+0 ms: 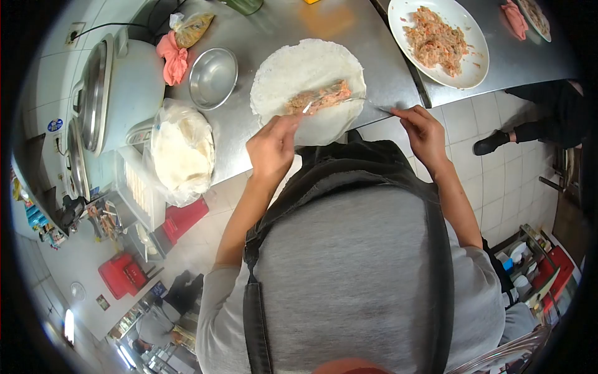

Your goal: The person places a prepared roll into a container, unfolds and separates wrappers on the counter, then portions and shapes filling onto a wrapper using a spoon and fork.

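Observation:
A round white wrapper sheet [280, 65] lies on the steel table, its near edge at my apron. A strip of orange-pink filling [330, 95] lies across its lower half. My left hand [274, 142] pinches a small shiny utensil [306, 108] at the left part of the filling. In my right hand [423, 129] is the handle end of a metal spoon or fork [381, 108], which reaches left to the filling's right end. Fingers of both hands are closed.
A white plate of filling [476, 56] stands at the upper right. Left of the sheet are a steel bowl [213, 78], bagged wrappers [182, 153], a pink cloth [172, 59] and a large lidded pot [134, 93]. Another person's leg [529, 132] shows at the right.

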`<state>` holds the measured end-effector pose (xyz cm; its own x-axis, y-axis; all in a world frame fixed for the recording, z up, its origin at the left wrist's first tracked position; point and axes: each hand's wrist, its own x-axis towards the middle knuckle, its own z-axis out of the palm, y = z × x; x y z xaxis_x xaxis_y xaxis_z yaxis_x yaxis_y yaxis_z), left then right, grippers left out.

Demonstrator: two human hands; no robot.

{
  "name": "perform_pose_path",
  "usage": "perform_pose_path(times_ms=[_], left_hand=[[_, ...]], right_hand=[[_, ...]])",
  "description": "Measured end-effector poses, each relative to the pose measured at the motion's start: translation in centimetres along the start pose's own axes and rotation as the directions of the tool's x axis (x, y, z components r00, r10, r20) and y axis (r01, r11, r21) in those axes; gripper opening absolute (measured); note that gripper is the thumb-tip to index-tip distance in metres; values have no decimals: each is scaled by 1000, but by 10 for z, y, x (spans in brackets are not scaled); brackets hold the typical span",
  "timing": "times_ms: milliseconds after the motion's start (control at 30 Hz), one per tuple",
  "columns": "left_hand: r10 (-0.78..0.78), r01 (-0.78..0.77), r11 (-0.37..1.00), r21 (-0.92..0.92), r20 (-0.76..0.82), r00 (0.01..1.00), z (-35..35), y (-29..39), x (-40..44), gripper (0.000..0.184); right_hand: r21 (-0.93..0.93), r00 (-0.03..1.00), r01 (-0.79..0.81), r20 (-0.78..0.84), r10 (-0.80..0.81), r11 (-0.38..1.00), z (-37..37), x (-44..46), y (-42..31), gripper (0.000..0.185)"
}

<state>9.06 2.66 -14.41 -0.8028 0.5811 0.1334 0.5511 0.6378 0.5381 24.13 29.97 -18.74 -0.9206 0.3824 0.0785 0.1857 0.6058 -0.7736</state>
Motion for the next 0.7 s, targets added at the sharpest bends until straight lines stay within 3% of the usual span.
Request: perform_pose_path(times_ms=[100,167,233,300,333,500,567,633,700], left_hand=[[-125,125,992,-22,-1,992,2,-1,-1,17],[50,-49,998,41,-32,998,27,-8,-1,19],[44,-43,998,40,-22,999,28,-4,0,18],[36,-39,997,-61,-55,998,19,-7,2,17],[-50,42,991,-125,-62,997,11,-4,4,16],[-52,50,998,-39,-58,997,30,-11,9,20],[159,-155,987,46,-81,984,39,-3,8,21],[115,-114,991,64,-19,993,34,3,5,20],[36,-38,998,-47,-41,999,21,2,5,16]], right_hand=[[78,999,40,33,-43,996,6,-1,-2,30],[87,996,70,54,-75,994,11,2,-6,31],[-30,998,58,8,-57,998,18,4,-6,32],[-15,998,69,-8,-69,998,15,3,-5,32],[3,996,86,-21,-86,996,14,2,-4,32],[8,991,129,19,-129,992,26,5,2,32],[-41,991,131,-7,-132,991,27,9,3,32],[-49,992,112,-47,-114,992,23,10,3,32],[-51,994,102,-37,-104,993,17,6,3,31]])
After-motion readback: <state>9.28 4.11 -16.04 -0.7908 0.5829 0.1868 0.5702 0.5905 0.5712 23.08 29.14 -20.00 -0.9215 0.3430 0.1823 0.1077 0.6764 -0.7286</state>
